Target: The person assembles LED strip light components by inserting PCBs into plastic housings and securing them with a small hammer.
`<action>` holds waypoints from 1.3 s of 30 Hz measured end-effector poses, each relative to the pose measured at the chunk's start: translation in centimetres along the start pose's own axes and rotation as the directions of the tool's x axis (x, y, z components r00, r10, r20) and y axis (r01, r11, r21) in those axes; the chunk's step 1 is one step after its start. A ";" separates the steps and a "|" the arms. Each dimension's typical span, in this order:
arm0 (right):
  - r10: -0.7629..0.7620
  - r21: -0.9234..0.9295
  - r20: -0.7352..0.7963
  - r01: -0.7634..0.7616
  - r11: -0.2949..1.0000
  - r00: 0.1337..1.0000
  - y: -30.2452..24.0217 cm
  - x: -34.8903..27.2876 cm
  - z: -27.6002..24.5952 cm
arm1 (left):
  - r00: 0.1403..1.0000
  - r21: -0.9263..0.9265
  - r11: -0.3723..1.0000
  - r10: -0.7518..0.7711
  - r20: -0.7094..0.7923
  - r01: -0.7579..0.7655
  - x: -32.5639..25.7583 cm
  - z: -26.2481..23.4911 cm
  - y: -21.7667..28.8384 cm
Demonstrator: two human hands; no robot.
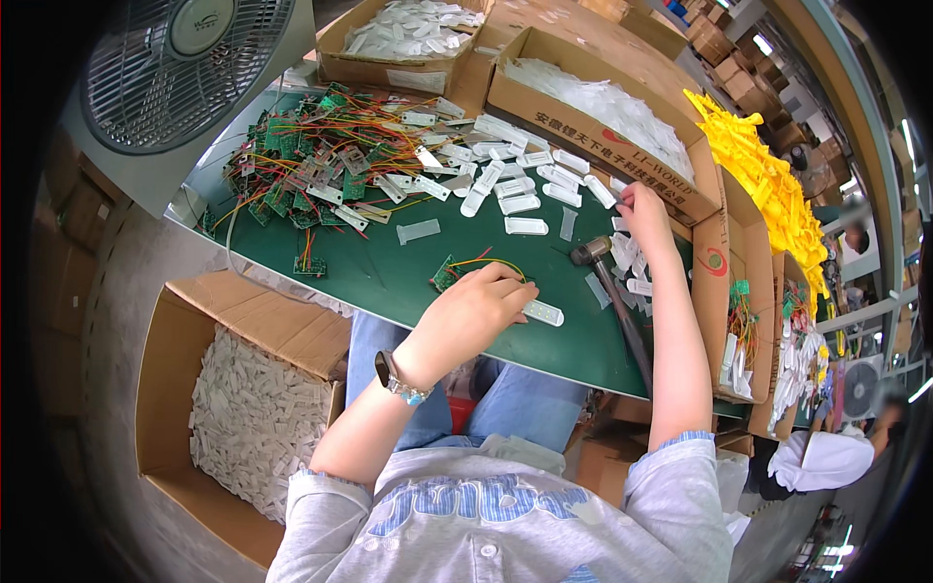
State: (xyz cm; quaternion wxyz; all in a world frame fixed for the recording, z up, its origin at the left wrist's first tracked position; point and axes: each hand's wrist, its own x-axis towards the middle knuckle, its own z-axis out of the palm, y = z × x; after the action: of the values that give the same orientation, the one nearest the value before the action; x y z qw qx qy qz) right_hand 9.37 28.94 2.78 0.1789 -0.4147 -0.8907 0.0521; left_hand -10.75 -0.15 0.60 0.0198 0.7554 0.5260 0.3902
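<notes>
Near the front edge of the green table, my left hand (476,309) is closed on a white plastic housing (542,312), which sticks out past the fingertips. A green circuit board (444,274) with red and yellow wires lies beside that hand, the wires running to the fingers. Farther off on the right, my right hand (643,216) has its fingers pressed together beside a white plastic piece (600,191), close to the cardboard box wall; what is in them, if anything, is too small to tell. A hammer (610,282) lies by my right forearm.
Wired circuit boards (311,155) pile at the far left, near a fan (185,73). Loose white housings (520,185) cover the middle. An open box (603,107) of clear pieces stands behind; a carton (258,418) of small white parts sits below left. Yellow pieces (763,180) heap at right.
</notes>
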 end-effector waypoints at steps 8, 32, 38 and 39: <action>0.038 0.079 -0.052 -0.034 0.996 0.998 -5.3 -3.2 -4.2 | 0.998 0.031 0.999 -0.044 0.038 0.043 -0.1 -0.6 0.2; 0.434 0.808 -0.113 -0.172 0.564 0.894 -2.2 -13.8 -5.8 | 0.990 -0.003 0.993 -0.113 0.078 0.114 0.5 -0.8 0.8; 0.101 -0.099 -0.090 -0.110 0.989 0.991 -0.2 -14.2 -5.4 | 0.991 -0.006 0.995 -0.103 0.085 0.104 0.9 -0.8 0.8; 0.049 -0.124 -0.112 -0.063 0.990 0.993 -0.3 -14.0 -4.7 | 0.990 -0.003 0.994 -0.107 0.089 0.108 0.8 -0.9 0.8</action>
State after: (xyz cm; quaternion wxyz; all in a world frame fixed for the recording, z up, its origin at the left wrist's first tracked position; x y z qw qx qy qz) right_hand 19.14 17.90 3.39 0.1986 -0.4525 -0.8691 -0.0225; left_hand -10.59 -0.20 1.99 0.0670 0.7424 0.5631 0.3568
